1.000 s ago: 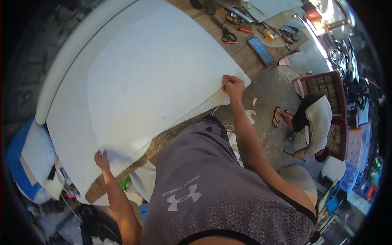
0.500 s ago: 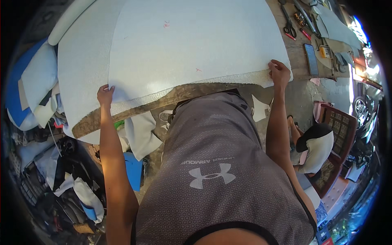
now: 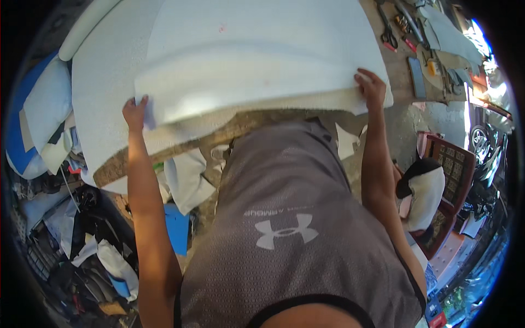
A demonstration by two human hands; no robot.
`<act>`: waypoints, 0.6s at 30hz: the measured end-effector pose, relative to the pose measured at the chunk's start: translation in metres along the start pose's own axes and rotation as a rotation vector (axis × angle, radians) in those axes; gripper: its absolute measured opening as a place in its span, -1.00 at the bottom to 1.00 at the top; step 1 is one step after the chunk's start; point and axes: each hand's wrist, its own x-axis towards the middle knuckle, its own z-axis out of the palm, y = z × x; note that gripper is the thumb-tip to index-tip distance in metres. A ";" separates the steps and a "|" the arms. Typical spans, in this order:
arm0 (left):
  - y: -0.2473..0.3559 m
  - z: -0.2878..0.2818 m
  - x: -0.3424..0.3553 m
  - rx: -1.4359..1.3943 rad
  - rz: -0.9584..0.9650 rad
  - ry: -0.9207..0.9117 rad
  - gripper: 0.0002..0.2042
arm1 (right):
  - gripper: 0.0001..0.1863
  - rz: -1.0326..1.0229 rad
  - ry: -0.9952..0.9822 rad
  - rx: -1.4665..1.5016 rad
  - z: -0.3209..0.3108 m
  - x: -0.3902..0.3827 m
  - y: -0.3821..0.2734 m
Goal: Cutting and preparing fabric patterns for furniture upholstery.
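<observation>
A large white sheet (image 3: 246, 68) of flexible material lies over another white sheet (image 3: 104, 104) on the wooden table. Its near part bulges up in a wave, and the near edge is blurred. At its near left corner my left hand (image 3: 135, 113) is closed on the edge, thumb and fingertips pointing away from me. My right hand (image 3: 372, 88) pinches the same sheet near its right corner, fingers curled. Faint red marks (image 3: 222, 27) show on the sheet. The undersides of both grips are hidden.
Scissors (image 3: 389, 35), a phone (image 3: 416, 76) and several tools lie on the table (image 3: 396, 65) at the right. A rolled white edge (image 3: 87, 27) lies far left. Scraps (image 3: 188, 180) hang or lie below the table. A person (image 3: 426, 191) is low at the right, near a dark red case (image 3: 451, 164).
Both hands have moved slightly away from me, the left one also a little leftward. The sheet's near edge has shifted away, and a raised wave now crosses it.
</observation>
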 end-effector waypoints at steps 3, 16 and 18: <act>-0.014 0.016 -0.003 0.099 0.050 0.011 -0.57 | -0.76 0.015 0.056 -0.139 0.008 -0.005 0.014; 0.103 0.069 -0.072 0.357 0.311 0.196 -0.47 | -0.68 -0.110 0.170 -0.414 0.020 -0.004 0.007; 0.137 0.097 -0.105 0.274 0.501 0.146 -0.45 | -0.67 -0.113 0.184 -0.459 0.024 -0.005 0.009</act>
